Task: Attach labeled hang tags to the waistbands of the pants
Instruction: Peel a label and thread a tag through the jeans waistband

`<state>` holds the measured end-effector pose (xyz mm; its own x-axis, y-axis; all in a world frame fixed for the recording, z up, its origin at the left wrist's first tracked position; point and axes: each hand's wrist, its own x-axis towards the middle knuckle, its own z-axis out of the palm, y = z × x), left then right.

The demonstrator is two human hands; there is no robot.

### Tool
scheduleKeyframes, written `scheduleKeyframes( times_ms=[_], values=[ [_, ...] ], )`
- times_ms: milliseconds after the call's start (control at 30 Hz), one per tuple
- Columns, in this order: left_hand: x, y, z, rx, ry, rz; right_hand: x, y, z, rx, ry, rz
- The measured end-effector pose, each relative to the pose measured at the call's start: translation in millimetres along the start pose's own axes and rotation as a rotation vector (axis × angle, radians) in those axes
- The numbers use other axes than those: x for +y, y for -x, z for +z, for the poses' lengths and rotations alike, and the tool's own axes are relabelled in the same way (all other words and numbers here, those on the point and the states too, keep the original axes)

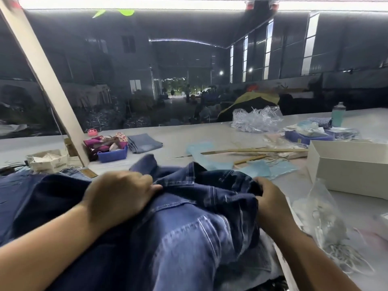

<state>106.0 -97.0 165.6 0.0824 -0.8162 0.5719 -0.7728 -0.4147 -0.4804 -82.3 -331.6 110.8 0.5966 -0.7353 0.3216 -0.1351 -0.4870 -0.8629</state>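
Denim pants (pixel 189 223) gripped at both sides, waistband exposed.
Left hand (pixel 117 198) and right hand (pixel 270 204) pinch bunched fabric, likely locating the tagging point.

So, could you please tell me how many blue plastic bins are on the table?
2: one blue plastic bin at left beside folded jeans, another far right; more may be hidden.

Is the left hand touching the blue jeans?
Touching. The head view shows the left hand resting on the dark blue denim jeans, its fingers curled into a fold of the cloth.
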Motion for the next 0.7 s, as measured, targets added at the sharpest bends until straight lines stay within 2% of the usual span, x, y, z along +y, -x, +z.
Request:
scheduleKeyframes(
  times_ms=[67,133,200,267,333,400,533,600,700],
  values=[
    [4,6,11,-0.075,0.03,0.073,5,-3,15,-0.124,0.069,-0.015],
    [19,12,21,-0.339,0.09,0.166,15,-9,31,-0.373,0.323,0.052],
    [11,-1,26,-0.589,0.153,0.072,16,-30,28,-0.493,0.521,0.133],
    [-12,-30,30,-0.79,0.186,-0.023,-5,-56,11,-0.505,0.611,0.128],
    [-31,-65,34,-0.838,0.285,-0.121,-40,-86,1,-0.394,0.607,0.068],
    [-39,-98,56,-0.847,0.327,-0.219,-81,-111,19,-0.288,0.63,-0.038],
    [-42,-114,129,-0.974,0.181,-0.392,-117,-135,115,-0.457,0.629,0.018],
    [-39,-90,179,-0.982,0.252,-0.509,-99,-133,171,-0.5,0.694,0.004],
    [-33,-40,232,-1.021,0.448,-0.659,-42,-122,230,-0.539,0.637,0.131]
  ],
)
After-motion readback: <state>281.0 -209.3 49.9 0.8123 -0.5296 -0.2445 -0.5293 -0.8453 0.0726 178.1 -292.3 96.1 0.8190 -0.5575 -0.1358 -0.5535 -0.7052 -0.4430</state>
